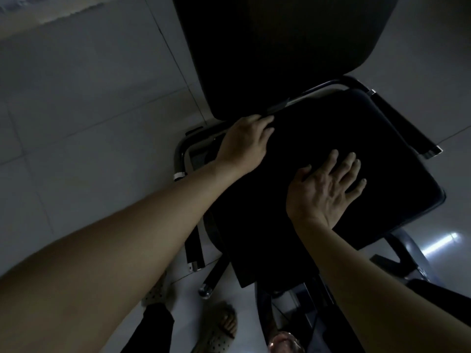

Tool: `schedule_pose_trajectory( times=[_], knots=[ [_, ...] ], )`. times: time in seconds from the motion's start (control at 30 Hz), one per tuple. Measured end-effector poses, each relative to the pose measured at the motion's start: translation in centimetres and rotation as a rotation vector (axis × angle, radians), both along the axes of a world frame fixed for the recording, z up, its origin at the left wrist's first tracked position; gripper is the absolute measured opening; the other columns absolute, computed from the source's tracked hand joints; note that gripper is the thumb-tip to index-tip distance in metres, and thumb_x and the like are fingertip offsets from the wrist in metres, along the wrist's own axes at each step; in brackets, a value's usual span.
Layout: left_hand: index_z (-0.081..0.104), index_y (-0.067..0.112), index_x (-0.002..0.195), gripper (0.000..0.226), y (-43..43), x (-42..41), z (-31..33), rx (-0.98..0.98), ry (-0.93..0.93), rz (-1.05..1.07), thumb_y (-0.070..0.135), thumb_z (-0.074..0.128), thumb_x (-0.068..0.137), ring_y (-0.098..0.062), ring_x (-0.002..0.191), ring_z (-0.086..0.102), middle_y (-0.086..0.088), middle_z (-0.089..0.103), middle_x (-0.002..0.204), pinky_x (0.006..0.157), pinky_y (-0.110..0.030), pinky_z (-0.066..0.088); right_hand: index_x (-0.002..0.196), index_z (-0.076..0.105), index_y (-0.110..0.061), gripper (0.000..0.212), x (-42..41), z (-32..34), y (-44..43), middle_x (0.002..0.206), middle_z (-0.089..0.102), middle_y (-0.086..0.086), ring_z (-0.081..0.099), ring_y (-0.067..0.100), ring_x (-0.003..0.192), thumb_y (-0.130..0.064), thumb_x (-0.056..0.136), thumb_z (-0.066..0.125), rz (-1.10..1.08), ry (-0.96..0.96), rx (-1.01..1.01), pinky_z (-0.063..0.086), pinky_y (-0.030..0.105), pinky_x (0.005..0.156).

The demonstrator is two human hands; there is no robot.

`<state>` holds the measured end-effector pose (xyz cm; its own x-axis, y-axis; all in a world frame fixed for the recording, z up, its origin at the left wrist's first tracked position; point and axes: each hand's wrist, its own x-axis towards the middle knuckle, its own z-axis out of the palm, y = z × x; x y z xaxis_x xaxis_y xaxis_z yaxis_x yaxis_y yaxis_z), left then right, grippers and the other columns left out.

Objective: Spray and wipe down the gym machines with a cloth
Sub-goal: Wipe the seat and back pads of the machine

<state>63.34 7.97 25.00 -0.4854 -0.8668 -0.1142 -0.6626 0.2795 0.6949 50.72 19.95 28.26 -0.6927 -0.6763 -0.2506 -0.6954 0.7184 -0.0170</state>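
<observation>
The gym machine's black seat pad [356,154] fills the middle of the view, and its black backrest [280,47] rises behind it. My left hand [244,143] rests on the pad's far left edge with its fingers reaching along the rim. Nearer to me, my right hand [326,189] lies flat on the pad with the fingers spread. The picture is very dark. No cloth or spray bottle can be told apart from the black surface.
Black handles with chrome ends stick out on the right [407,123] and at the lower left [195,248] of the seat. Pale floor tiles [89,123] lie all around. My sandalled feet [224,324] stand by the machine's base, beside a clear shiny object [284,340].
</observation>
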Motion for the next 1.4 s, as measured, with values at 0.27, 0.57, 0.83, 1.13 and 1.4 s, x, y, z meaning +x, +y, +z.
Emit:
schedule_pose_trajectory(
  times=[0.27, 0.57, 0.83, 1.13, 1.4],
  knots=[
    [0.058, 0.011, 0.138, 0.041, -1.2, -0.9, -0.2, -0.117, -0.077, -0.038, 0.036, 0.045, 0.108, -0.032, 0.116, 0.061, -0.012, 0.063, 0.126, 0.087, -0.037, 0.048, 0.16, 0.009, -0.016, 0.067, 0.3, 0.2, 0.0, 0.168, -0.003, 0.012, -0.009, 0.028, 0.155, -0.046, 0.102, 0.022, 0.001, 0.004, -0.003, -0.004, 0.053, 0.124],
    [0.044, 0.013, 0.068, 0.041, 2.7, 10.8, 0.3, -0.121, -0.134, 0.134, 0.029, 0.056, 0.104, -0.025, 0.061, 0.052, -0.001, 0.045, 0.07, 0.056, -0.027, 0.014, 0.16, 0.009, -0.016, 0.067, 0.1, 0.4, 0.2, 0.168, -0.004, 0.013, -0.009, 0.028, 0.155, -0.047, 0.103, 0.021, 0.012, -0.024, -0.008, -0.003, 0.054, 0.123],
    [0.062, 0.009, 0.097, 0.039, -1.1, -3.9, 0.9, -0.12, -0.169, 0.187, 0.035, 0.036, 0.111, -0.021, 0.069, 0.055, -0.005, 0.056, 0.076, 0.062, -0.032, 0.035, 0.16, 0.012, -0.016, 0.066, 0.0, -0.2, 0.1, 0.168, -0.001, 0.013, -0.006, 0.028, 0.155, -0.046, 0.102, 0.024, 0.001, 0.028, -0.014, -0.003, 0.053, 0.124],
    [0.036, 0.018, 0.067, 0.044, 3.1, 6.8, -0.1, -0.125, -0.074, 0.235, 0.032, 0.052, 0.106, -0.02, 0.054, 0.042, 0.005, 0.037, 0.059, 0.057, -0.033, 0.027, 0.16, 0.009, -0.016, 0.067, 0.2, 0.0, 0.3, 0.168, -0.004, 0.013, -0.009, 0.028, 0.155, -0.048, 0.102, 0.02, 0.012, -0.011, -0.029, -0.005, 0.054, 0.123],
    [0.061, 0.006, 0.121, 0.028, 11.6, 7.0, -0.2, 0.089, 0.235, 0.645, 0.026, 0.046, 0.109, 0.0, 0.091, 0.063, 0.001, 0.067, 0.104, 0.074, -0.006, 0.044, 0.16, 0.012, -0.016, 0.067, 0.3, 0.1, 0.3, 0.168, -0.001, 0.014, -0.005, 0.029, 0.155, -0.047, 0.101, 0.021, 0.0, 0.007, -0.032, -0.003, 0.054, 0.123]
  ],
)
